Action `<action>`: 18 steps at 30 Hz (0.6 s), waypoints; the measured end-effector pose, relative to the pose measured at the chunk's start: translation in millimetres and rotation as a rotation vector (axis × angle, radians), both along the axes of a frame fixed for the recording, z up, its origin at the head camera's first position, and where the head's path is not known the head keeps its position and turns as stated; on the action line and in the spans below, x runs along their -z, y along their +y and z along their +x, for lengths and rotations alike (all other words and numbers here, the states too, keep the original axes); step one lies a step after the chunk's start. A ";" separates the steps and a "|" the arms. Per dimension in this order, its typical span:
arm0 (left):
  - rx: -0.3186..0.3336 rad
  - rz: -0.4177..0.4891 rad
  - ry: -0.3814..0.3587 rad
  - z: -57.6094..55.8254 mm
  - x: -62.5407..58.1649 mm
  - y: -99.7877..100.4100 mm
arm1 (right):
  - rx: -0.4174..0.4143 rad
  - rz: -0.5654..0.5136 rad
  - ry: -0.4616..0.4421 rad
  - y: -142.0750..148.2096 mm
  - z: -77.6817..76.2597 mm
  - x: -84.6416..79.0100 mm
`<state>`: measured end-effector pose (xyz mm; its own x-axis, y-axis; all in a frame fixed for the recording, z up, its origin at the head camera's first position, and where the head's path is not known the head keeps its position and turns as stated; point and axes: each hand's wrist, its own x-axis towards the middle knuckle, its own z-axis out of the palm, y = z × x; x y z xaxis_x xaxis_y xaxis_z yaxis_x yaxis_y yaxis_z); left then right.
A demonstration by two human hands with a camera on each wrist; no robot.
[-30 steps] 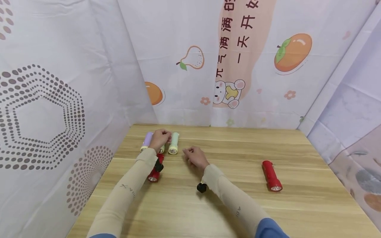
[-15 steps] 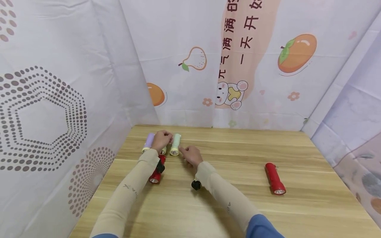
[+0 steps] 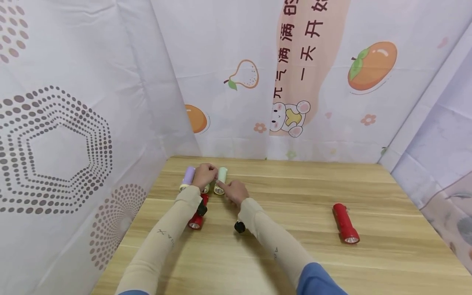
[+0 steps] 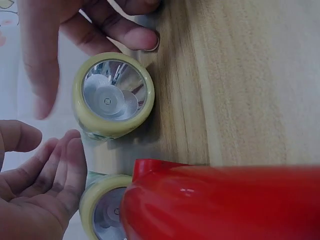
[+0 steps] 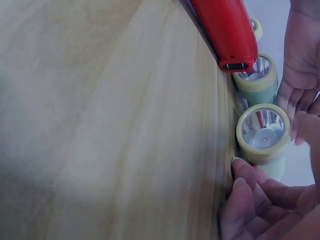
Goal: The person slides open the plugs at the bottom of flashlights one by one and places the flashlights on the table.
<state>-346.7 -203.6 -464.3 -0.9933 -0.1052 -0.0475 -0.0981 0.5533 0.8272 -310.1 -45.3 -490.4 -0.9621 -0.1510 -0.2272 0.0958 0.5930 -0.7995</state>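
A light green flashlight (image 3: 222, 174) with a pale yellow head lies between the hands at the far left of the table. My right hand (image 3: 237, 191) is at its head; in the right wrist view the fingertips (image 5: 242, 182) lie close beside it, with the thumb apart from it. My left hand (image 3: 205, 175) is on its other side, fingers nearly straight and holding nothing. Beneath the left hand, another green flashlight (image 3: 205, 189) is mostly hidden. A purple flashlight (image 3: 189, 175) lies left of it. Under the left wrist lies a red flashlight (image 3: 195, 222), partly covered.
A second red flashlight (image 3: 346, 224) lies alone on the right side of the wooden table (image 3: 295, 196). Printed cloth (image 3: 206, 49) hangs behind the table and along both sides.
My right hand has moved left to the light green flashlight's head. The left hand stays nearly in place beside it. The head view has shifted slightly.
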 end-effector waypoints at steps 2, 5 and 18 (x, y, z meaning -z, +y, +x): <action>0.003 -0.036 -0.001 0.8 -1.1 0.8 | -0.011 0.002 0.000 0.5 -1.7 1.4; 0.013 -0.086 -0.007 0.3 -1.9 2.8 | -0.014 -0.033 -0.015 2.8 -3.9 1.8; 0.099 -0.186 -0.023 1.7 -7.0 7.0 | -0.026 -0.127 0.003 9.9 0.3 5.9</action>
<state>-344.9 -196.6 -457.4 -0.9981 -0.0162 -0.0595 -0.0536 0.7041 0.7081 -309.8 -35.3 -496.3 -0.9581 -0.2027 -0.2022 0.0797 0.4895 -0.8684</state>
